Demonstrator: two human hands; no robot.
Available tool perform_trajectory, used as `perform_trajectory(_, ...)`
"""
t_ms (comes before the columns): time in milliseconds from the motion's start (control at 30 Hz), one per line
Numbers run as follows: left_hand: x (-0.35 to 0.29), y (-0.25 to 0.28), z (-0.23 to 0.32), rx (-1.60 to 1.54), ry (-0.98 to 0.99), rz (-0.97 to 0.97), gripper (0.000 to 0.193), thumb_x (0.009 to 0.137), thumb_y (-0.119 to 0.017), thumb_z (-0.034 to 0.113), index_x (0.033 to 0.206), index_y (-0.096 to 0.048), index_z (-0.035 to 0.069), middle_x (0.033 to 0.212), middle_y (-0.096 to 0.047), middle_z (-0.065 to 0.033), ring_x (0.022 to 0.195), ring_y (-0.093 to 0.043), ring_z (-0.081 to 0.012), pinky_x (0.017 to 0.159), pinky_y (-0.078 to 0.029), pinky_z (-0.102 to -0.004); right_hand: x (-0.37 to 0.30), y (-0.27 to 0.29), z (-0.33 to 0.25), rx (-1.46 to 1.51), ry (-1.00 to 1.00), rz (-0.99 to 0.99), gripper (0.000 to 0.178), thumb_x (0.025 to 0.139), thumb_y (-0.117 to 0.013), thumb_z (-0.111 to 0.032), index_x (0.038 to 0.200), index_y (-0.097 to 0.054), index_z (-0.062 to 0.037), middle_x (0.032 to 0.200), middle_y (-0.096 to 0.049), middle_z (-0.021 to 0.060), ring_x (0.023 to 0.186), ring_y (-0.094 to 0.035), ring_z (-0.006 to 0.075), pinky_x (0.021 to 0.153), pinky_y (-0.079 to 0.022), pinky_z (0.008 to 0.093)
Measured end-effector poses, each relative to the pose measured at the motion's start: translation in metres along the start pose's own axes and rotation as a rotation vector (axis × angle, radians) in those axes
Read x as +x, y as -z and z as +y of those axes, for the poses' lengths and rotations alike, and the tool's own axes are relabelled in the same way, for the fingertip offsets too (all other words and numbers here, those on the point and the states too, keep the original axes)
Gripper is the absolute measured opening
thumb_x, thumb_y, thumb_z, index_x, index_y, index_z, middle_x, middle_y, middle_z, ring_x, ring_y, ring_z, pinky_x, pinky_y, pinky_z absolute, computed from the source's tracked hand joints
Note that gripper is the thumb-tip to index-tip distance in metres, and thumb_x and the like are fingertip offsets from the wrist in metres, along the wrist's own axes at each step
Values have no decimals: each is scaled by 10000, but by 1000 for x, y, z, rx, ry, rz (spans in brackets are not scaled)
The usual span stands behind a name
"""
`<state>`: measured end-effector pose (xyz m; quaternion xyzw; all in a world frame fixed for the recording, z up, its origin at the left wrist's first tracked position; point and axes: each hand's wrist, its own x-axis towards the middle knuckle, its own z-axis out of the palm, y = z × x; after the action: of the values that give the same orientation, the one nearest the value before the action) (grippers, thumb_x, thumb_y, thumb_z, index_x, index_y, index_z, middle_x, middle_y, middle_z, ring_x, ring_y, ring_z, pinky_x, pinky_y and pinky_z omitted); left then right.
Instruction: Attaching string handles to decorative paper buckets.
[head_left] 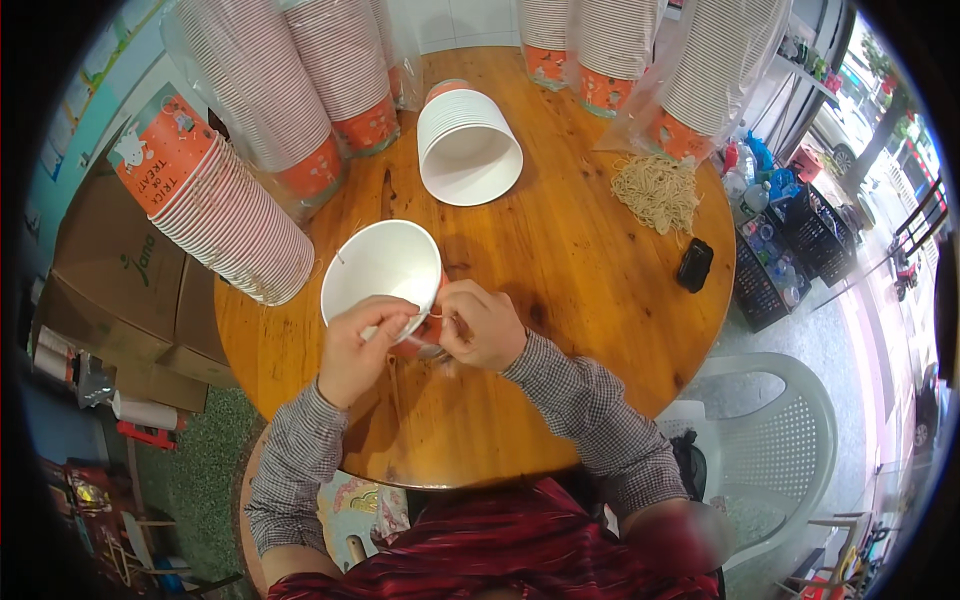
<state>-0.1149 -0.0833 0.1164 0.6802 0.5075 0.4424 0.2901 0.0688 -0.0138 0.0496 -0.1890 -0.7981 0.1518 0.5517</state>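
A paper bucket (372,262), white inside and orange outside, stands tilted on the table before me, its mouth facing up. At its near right rim, my left hand (358,345) is closed with thumb and fingertips pinching the edge. Just outside that same rim, my right hand (484,326) is closed on a thin pale string (435,316), which runs to the bucket's wall. The exact spot where the string meets the wall is partly hidden by my fingers. Another bit of string (340,258) shows at the bucket's far left side.
A short nest of buckets (470,150) lies on its side beyond. A tall stack (235,220) leans at the left. Bagged stacks (690,80) line the back. Toward the right lie a heap of string (658,192) and a small black object (695,265). A plastic chair (770,440) stands nearby.
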Motion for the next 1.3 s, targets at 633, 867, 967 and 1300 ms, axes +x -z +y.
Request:
perform_trajectory(633,23,4,-2,-323,315,-297,119,937,-583,85,985,-634,-12,791,-658,-26,623,-542,-45,570,-464,-192,6,25,-21,-165,153,-97,269,720,-632,2,974,-631,-87,916,-568,30,732,-617,206,557,-512,301)
perform_trajectory(867,20,-5,12,-356,230,-264,233,946,-562,94,1170,-572,30,723,-585,6,662,-525,-52,601,-443,-207,1,27,-30,220,-368,-141,135,879,-610,15,1004,-632,-30,856,-623,69,721,-625,123,612,-500,232)
perform_trajectory(967,12,-9,18,-205,91,-258,336,941,-541,63,1273,-487,55,704,-556,-18,648,-514,-87,620,-436,-234,4,35,-35,586,-783,-181,185,892,-595,25,1073,-593,-10,866,-629,55,749,-611,90,619,-484,204)
perform_trajectory(1300,-10,-29,-1,431,-508,-126,323,851,-621,53,1171,-578,66,805,-662,-169,677,-657,-311,612,-534,-365,32,70,-11,-298,-247,14,158,830,-619,-7,985,-608,-36,894,-570,123,707,-614,288,622,-516,334)
